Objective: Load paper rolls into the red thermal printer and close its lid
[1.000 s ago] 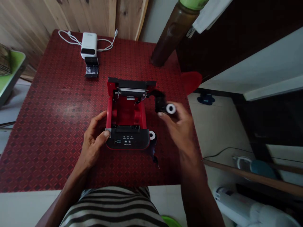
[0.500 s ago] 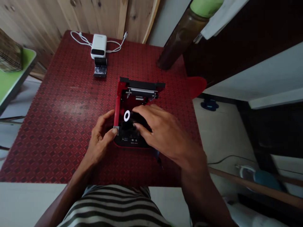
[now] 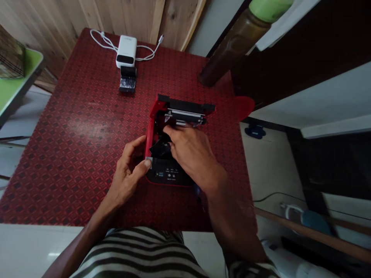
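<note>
A red and black compact printer (image 3: 166,175) stands open on the tabletop, its black hinged upper part (image 3: 185,105) raised at the far side. My right hand (image 3: 188,148) reaches into its red compartment, fingers gripping a black ribbon roll (image 3: 159,150). The roll's white core is hidden. My left hand (image 3: 127,166) holds the printer's near left corner, with the thumb against a small silver tab (image 3: 148,162). A second roll seen earlier beside the printer is hidden behind my right hand or wrist.
The red patterned tabletop (image 3: 72,135) holds a white power bank (image 3: 126,50) with a white cable, and a small black cartridge (image 3: 127,79). A brown bottle with a green cap (image 3: 236,42) stands at the far right. A green surface (image 3: 17,65) lies beyond the table's left edge.
My right hand has moved into the printer compartment, and the black roll now sits inside, with its white core covered. The view has shifted slightly, moving the printer right in the picture.
</note>
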The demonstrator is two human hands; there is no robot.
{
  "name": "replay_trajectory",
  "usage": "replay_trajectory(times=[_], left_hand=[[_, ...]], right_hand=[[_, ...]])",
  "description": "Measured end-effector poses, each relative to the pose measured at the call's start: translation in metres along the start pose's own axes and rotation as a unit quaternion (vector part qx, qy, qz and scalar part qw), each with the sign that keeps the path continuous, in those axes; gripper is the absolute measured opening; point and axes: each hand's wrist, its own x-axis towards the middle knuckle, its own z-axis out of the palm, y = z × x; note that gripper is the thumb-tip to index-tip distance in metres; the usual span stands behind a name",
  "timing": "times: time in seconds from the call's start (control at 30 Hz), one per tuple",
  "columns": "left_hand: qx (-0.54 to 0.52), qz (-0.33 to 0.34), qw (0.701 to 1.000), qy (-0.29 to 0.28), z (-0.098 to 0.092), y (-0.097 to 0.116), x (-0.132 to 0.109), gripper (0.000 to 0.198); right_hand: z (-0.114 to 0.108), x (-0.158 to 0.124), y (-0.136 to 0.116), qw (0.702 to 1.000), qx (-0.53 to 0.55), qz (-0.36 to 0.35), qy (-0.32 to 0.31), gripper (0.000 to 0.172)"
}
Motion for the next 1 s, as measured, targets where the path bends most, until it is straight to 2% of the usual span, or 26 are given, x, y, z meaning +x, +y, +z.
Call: replay_trajectory(times=[0.13, 0.33, 0.47, 0.53, 0.6, 0.67, 0.77, 0.83, 1.0], left_hand=[[0.007, 0.003, 1.0, 0.003, 0.0, 0.001, 0.0, 0.062], [0.009, 0.008, 1.0, 0.0, -0.001, 0.001, 0.0, 0.059], [0.011, 0.02, 1.0, 0.004, 0.0, 0.001, 0.001, 0.057], [0.01, 0.022, 1.0, 0.001, -0.001, 0.0, 0.001, 0.057], [0.008, 0.021, 1.0, -0.003, -0.002, 0.0, 0.001, 0.058], [0.006, 0.015, 1.0, -0.005, -0.004, 0.001, 0.0, 0.059], [0.02, 0.003, 1.0, 0.01, -0.006, 0.006, 0.002, 0.059], [0.041, 0.01, 0.999, 0.031, -0.006, 0.013, 0.012, 0.059], [0.055, 0.136, 0.987, 0.067, 0.008, 0.037, 0.063, 0.066]], right_hand=[[0.005, 0.003, 0.002, 1.0, 0.004, -0.014, 0.016, 0.03], [0.002, 0.0, -0.001, 0.999, 0.042, 0.015, -0.024, 0.035], [-0.005, -0.02, 0.007, 0.989, 0.139, -0.035, 0.036, 0.054], [-0.01, -0.033, 0.011, 0.978, 0.191, -0.08, 0.038, 0.062], [-0.015, -0.045, 0.014, 0.968, 0.225, -0.112, 0.024, 0.06], [-0.017, -0.054, 0.015, 0.963, 0.239, -0.119, 0.03, 0.05], [-0.013, -0.061, 0.013, 0.957, 0.253, -0.114, 0.085, 0.031], [-0.007, -0.064, 0.009, 0.953, 0.25, -0.107, 0.137, 0.027], [0.002, -0.075, -0.007, 0.951, 0.18, -0.084, 0.238, 0.025]])
